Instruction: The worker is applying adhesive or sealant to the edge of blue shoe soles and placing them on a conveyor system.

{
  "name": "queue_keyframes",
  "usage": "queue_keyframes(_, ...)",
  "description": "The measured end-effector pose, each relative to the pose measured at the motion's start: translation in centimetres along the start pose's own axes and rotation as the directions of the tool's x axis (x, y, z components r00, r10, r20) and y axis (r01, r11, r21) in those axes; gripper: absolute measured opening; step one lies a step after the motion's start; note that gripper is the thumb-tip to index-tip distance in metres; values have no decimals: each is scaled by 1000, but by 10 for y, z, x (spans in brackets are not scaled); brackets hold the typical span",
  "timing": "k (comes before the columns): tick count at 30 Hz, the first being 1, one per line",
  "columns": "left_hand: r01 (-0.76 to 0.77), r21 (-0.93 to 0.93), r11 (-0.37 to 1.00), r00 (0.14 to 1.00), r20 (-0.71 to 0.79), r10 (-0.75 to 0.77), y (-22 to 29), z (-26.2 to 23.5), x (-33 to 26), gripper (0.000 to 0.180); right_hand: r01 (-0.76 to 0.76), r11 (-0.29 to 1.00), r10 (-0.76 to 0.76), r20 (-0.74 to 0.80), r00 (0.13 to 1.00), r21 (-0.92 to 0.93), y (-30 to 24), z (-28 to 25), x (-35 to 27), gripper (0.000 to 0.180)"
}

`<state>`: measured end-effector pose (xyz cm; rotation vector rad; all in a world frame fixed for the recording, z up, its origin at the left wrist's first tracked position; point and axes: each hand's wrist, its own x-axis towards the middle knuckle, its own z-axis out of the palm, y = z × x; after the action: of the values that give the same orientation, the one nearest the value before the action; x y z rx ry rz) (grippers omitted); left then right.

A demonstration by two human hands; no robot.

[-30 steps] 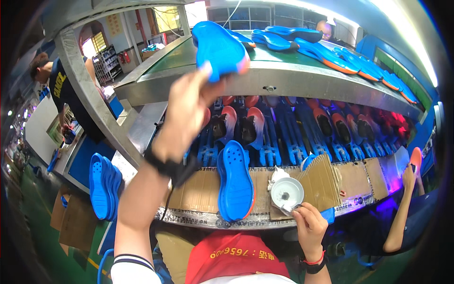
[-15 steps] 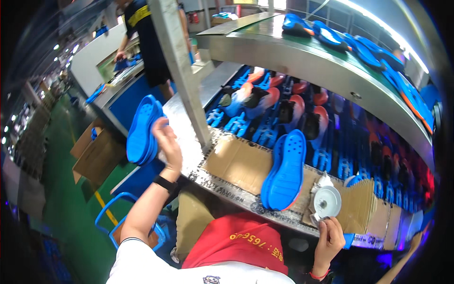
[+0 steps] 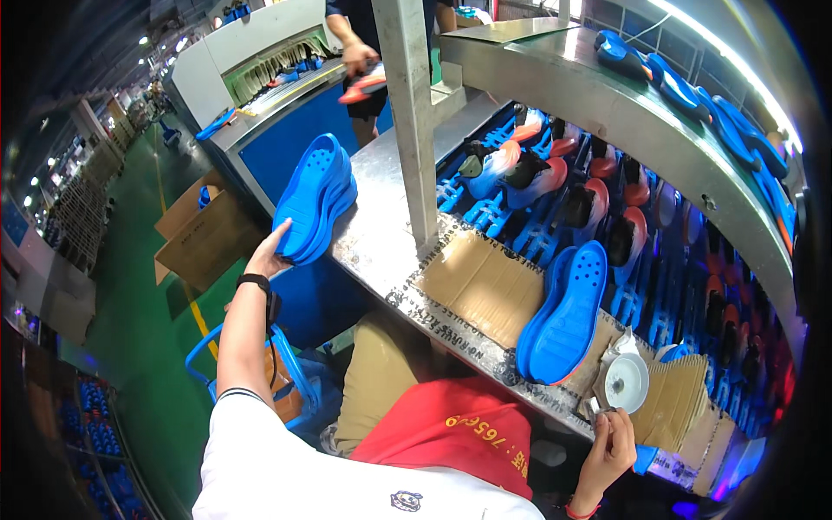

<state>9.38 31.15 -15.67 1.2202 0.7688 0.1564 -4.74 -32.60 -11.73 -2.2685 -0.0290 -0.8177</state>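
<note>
My left hand (image 3: 270,250) reaches out to the left and rests on the near end of a stack of blue shoe soles (image 3: 314,196) lying on the metal workbench's (image 3: 390,251) left end. My right hand (image 3: 611,438) sits low at the bench's front edge, fingers pinched on a small tool, seemingly a brush, beside a white glue dish (image 3: 626,381). Two blue soles (image 3: 565,314) lie stacked on cardboard (image 3: 479,284) between my hands.
A conveyor with shoe uppers on blue holders (image 3: 555,186) runs behind the bench. Blue soles (image 3: 693,95) ride the upper shelf. A metal post (image 3: 414,121) rises from the bench. Another person (image 3: 360,52) stands at a machine beyond. Cardboard boxes (image 3: 204,230) sit on the green floor.
My left hand brought a blue sole down from the upper shelf, swung it left, and it now lies on the stack at the bench's left end. My right hand stayed by the dish.
</note>
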Motion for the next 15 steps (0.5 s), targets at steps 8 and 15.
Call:
queue_keyframes(8,-85,-30,996,995,59,86,-40,21,-26,66,-2,1000,3,34,999,-20,5,4,-1,9)
queue_keyframes(15,-154,-146,977,963,202,181,-128,14,-144,72,-10,1000,11,62,998,-19,11,10,3,10)
